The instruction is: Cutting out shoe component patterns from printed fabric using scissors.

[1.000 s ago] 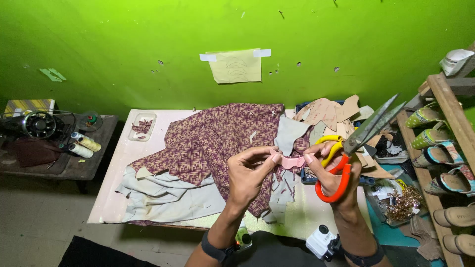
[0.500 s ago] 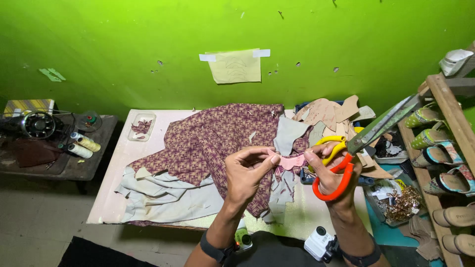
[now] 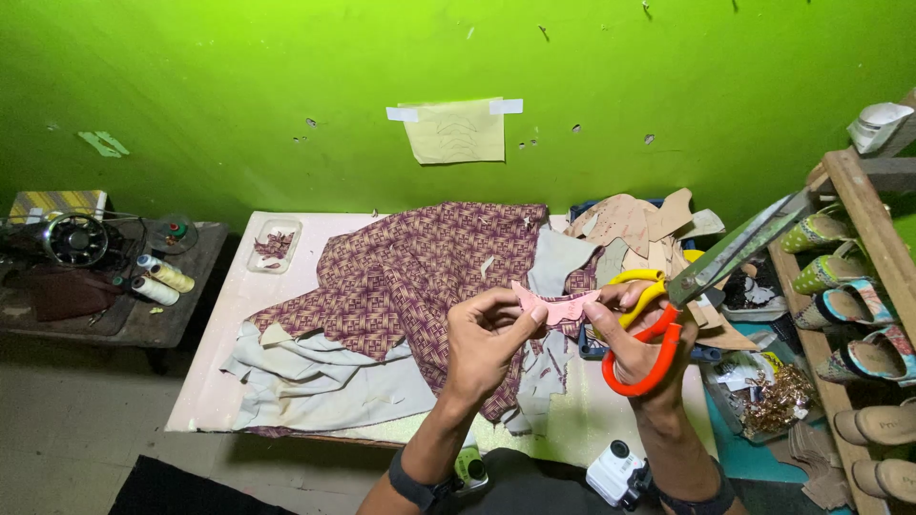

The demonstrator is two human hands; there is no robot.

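Head view: the left hand (image 3: 487, 339) pinches a small pink cut piece (image 3: 555, 305) between thumb and fingertips, held up above the near edge of the table (image 3: 215, 367). The right hand (image 3: 637, 348) touches the piece's right end with its fingertips while its other fingers grip the orange and yellow handles of large scissors (image 3: 701, 291), blades angled up to the right. Patterned maroon fabric (image 3: 410, 277) lies spread beneath. A shoe rack (image 3: 873, 248) stands far right; thread spools (image 3: 157, 278) on the left bench.
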